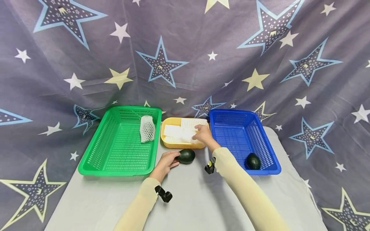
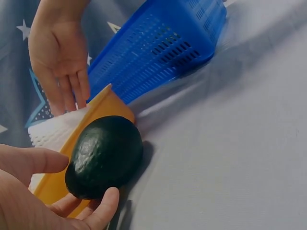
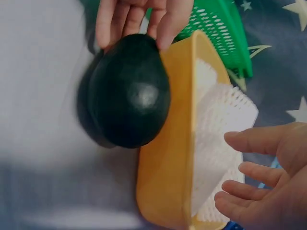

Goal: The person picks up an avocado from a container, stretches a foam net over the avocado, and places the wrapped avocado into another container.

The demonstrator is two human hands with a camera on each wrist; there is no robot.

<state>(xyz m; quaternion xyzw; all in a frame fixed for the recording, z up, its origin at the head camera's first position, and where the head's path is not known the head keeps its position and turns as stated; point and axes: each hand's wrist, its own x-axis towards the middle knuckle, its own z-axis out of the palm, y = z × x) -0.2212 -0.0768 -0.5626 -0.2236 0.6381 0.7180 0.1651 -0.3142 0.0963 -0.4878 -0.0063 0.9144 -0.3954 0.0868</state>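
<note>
My left hand [image 1: 165, 163] holds a dark green avocado [image 1: 186, 156] by one end, just in front of the yellow basket. In the left wrist view, thumb and fingers grip the near end of the avocado [image 2: 105, 155]. White foam net sleeves [image 1: 180, 133] lie stacked inside the yellow basket [image 1: 169, 145]. Over the right part of that stack is my right hand [image 1: 204, 134], its fingers spread apart and loosely bent. Nothing is held between them in the right wrist view, where the foam sleeves [image 3: 218, 139] lie beside the fingertips.
At the left stands a green basket [image 1: 93, 146] with one net-sleeved item [image 1: 147, 129] in it. A blue basket [image 1: 264, 141] at the right contains another avocado [image 1: 252, 161]. Behind the table [image 1: 185, 199] hangs a star-patterned cloth [image 1: 185, 32].
</note>
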